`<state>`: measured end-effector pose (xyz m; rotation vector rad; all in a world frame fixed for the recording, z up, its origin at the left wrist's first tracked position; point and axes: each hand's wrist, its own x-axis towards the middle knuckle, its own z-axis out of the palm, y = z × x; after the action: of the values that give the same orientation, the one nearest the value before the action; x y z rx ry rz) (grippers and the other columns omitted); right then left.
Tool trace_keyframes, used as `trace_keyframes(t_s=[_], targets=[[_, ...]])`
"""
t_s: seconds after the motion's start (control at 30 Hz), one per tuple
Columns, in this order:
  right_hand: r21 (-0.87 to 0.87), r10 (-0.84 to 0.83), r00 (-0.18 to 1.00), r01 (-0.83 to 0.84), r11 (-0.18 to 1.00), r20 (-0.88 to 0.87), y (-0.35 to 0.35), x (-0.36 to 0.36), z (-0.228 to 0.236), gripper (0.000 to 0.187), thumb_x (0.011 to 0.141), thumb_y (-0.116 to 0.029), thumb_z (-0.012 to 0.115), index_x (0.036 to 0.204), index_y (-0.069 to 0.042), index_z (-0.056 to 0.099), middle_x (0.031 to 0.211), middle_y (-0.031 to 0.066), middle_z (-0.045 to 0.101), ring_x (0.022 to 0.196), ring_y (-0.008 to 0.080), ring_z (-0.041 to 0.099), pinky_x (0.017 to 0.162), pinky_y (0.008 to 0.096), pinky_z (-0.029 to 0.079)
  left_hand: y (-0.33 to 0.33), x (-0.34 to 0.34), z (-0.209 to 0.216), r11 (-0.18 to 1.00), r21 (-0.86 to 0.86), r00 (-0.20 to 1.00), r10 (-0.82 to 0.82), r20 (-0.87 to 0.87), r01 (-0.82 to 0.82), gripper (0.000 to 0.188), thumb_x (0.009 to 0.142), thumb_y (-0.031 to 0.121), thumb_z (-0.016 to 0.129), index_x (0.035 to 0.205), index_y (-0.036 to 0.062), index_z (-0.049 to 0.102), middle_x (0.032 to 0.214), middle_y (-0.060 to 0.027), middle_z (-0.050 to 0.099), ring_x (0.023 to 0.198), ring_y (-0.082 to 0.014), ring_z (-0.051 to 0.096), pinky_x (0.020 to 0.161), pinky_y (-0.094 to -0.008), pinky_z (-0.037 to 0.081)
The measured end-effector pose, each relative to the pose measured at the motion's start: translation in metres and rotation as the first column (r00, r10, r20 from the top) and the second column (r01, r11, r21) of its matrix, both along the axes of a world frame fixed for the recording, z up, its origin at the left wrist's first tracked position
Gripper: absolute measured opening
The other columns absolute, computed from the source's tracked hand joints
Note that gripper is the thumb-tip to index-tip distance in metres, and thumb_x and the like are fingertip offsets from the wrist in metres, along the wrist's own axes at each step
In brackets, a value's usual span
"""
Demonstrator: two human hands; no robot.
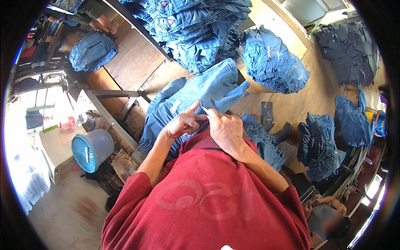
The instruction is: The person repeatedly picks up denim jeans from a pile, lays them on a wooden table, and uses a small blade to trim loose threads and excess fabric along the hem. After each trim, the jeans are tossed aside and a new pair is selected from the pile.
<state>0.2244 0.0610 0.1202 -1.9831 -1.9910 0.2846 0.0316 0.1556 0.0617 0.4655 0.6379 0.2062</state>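
Note:
My left hand (183,124) is held over blue denim garments with its fingers apart, one of them reaching across to the other hand. My right hand (226,131) is closed, its curled fingers meeting the left fingertips. A small pale bit shows at its fingertips, too small to name. Just beyond both hands lies a light blue denim garment (208,85), folded and creased. More denim (156,121) spreads beneath it on the left and hangs towards my body.
A tall denim stack (191,33) stands ahead, with another denim pile (271,60) to its right. Dark garments (348,52) lie far right, denim bundles (320,146) nearer. At left are a lidded bucket (92,150) and a bottle (74,121). Another person (329,216) is at lower right.

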Motion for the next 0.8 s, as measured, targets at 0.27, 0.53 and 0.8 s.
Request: trace_keyframes(t_s=[0.27,0.53,0.8], targets=[[-0.407,-0.513,0.764,0.357,0.841,-0.391,0.016,0.056,-0.025,0.056,0.092,-0.053,0.08,0.087,0.002,0.074,0.082,0.0144,0.076,0.073,0.0256,0.075,0.069,0.0382,0.056,-0.025,0.036,0.002,0.978,-0.003,0.899,0.191,-0.394,-0.209,0.026,0.108,0.036,0.064,0.109,0.0099,0.064,0.088,-0.005,0.07,0.045,-0.0022,0.037,0.042,-0.0229,0.029],[-0.463,-0.491,0.544,0.2,0.864,-0.68,0.018,0.049,-0.098,0.049,0.097,-0.045,0.074,0.085,0.002,0.073,0.071,0.0227,0.066,0.063,0.0269,0.063,0.066,0.0443,0.05,-0.038,0.042,-0.001,0.964,0.17,0.872,0.259,-0.415,-0.205,0.029,0.113,0.034,0.056,0.104,0.0064,0.058,0.086,-0.006,0.063,0.046,-0.0047,0.036,0.043,-0.0242,0.031],[-0.417,-0.465,0.546,0.219,0.882,-0.697,0.016,0.054,-0.089,0.044,0.1,-0.039,0.072,0.083,0.001,0.069,0.067,0.0185,0.061,0.061,0.0257,0.058,0.064,0.0436,0.047,-0.036,0.039,0.01,0.961,-0.036,0.869,0.232,-0.437,-0.275,0.027,0.112,0.034,0.058,0.109,0.0071,0.061,0.091,-0.0058,0.065,0.047,-0.004,0.036,0.043,-0.024,0.031]])
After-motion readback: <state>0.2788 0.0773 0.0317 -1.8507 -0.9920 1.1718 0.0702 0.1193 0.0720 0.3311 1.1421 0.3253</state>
